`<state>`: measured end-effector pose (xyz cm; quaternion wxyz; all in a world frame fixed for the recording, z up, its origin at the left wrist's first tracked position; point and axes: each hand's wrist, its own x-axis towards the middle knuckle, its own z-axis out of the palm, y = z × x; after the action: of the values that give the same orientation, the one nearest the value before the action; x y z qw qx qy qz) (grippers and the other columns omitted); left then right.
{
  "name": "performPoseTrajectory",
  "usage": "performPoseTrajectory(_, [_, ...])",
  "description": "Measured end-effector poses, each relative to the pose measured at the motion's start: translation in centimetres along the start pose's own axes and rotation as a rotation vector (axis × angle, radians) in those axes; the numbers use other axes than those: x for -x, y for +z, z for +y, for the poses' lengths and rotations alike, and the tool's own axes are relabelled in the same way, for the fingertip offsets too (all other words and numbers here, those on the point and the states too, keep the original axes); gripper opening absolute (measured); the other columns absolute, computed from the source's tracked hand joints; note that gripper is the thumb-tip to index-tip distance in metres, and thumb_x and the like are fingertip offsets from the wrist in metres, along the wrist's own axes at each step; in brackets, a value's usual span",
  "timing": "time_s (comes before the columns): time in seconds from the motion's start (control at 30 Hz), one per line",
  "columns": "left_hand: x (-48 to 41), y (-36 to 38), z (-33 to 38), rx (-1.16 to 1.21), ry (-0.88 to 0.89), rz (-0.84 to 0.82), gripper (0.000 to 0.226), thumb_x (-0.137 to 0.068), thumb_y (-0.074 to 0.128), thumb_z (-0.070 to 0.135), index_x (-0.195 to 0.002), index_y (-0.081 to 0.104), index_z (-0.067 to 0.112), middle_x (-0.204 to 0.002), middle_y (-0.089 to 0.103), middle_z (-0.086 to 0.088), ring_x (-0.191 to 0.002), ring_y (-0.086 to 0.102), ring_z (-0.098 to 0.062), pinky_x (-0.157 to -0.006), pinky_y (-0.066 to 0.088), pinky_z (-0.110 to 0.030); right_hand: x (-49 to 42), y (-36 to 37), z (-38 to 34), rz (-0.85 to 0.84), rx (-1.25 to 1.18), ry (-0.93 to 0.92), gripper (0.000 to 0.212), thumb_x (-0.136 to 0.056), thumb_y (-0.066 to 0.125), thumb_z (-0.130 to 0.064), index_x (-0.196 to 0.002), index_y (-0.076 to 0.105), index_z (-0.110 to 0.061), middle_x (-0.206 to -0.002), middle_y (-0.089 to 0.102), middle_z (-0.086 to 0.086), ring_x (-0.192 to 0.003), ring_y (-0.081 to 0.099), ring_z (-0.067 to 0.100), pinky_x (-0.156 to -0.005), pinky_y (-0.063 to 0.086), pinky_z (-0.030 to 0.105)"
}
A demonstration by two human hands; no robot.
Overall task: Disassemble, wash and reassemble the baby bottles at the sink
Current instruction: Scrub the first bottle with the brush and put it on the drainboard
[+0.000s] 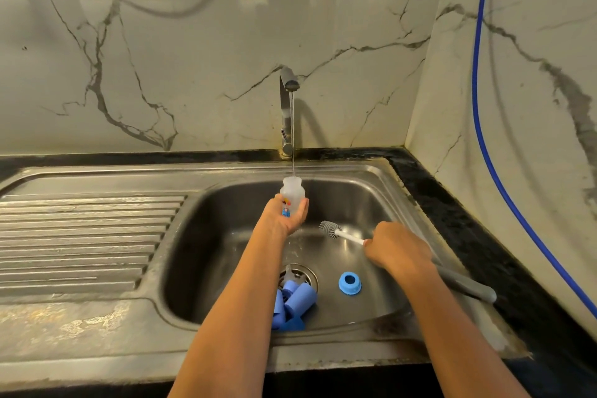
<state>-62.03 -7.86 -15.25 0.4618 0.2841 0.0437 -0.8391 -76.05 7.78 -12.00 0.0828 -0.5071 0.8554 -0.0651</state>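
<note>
Head view, the only one.

1. Bottle body (292, 191): translucent, printed figure on the side, cap and collar off. It stands upright over the sink basin (371, 178), mouth directly under the water stream (293, 139) from the faucet (287, 107).
2. Left hand (287, 215): wrapped round the lower half of the bottle body, fingers curled on its far side and thumb on its left.
3. Right hand (392, 252): closed in a fist round the shaft of the bottle brush (329, 229). The bristle head points toward the bottle and sits apart from it; the grey handle end sticks out behind the hand over the basin's right rim.
4. Blue collar ring (350, 283): loose on the basin floor, right of the drain (302, 275).
5. Blue caps (298, 300): piled over the drain's near edge. A clear piece beside them may be a nipple; I cannot tell.
6. Step in hand, as judged: washing. The bottle is filling or rinsing, and the brush is ready.
7. Next move, as judged: bring the brush head over the narrow mouth and line it up with the bottle's axis before pushing in. The wet bottle needs a firm hold against the twisting.
</note>
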Motion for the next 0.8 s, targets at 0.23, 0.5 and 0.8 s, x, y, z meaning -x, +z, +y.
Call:
performPoseTrajectory(0.23, [0.0, 0.4, -0.3, -0.226, 0.226, 0.073, 0.05, -0.095, 0.059, 0.018, -0.139, 0.039, 0.006, -0.134, 0.047, -0.014, -0.119, 0.053, -0.032, -0.096, 0.05, -0.041, 0.0, -0.1, 0.1, -0.01, -0.007, 0.008, 0.014, -0.092, 0.052, -0.022, -0.079, 0.052, -0.018, -0.076, 0.052, -0.001, -0.074, 0.055, 0.019, -0.058, 0.037, 0.027])
performPoseTrajectory(0.5, [-0.9, 0.5, 0.1, -1.142, 1.008, 0.081, 0.062, -0.082, 0.072, 0.004, -0.132, 0.044, 0.026, -0.13, 0.052, -0.007, -0.113, 0.057, -0.024, -0.089, 0.056, -0.043, -0.1, -0.1, 0.0, -0.022, 0.009, 0.005, 0.023, -0.093, 0.053, -0.023, -0.072, 0.046, -0.019, -0.076, 0.052, -0.001, -0.073, 0.055, 0.019, -0.058, 0.037, 0.027])
performPoseTrajectory(0.8, [-1.8, 0.7, -0.2, -1.32, 1.091, 0.051, 0.059, -0.082, 0.072, 0.006, -0.132, 0.047, 0.025, -0.132, 0.049, -0.008, -0.116, 0.054, -0.021, -0.096, 0.052, -0.04, -0.3, 0.1, 0.0, -0.007, 0.005, -0.001, 0.013, -0.093, 0.054, -0.025, -0.082, 0.052, -0.018, -0.079, 0.053, 0.0, -0.074, 0.054, 0.019, -0.06, 0.039, 0.027])
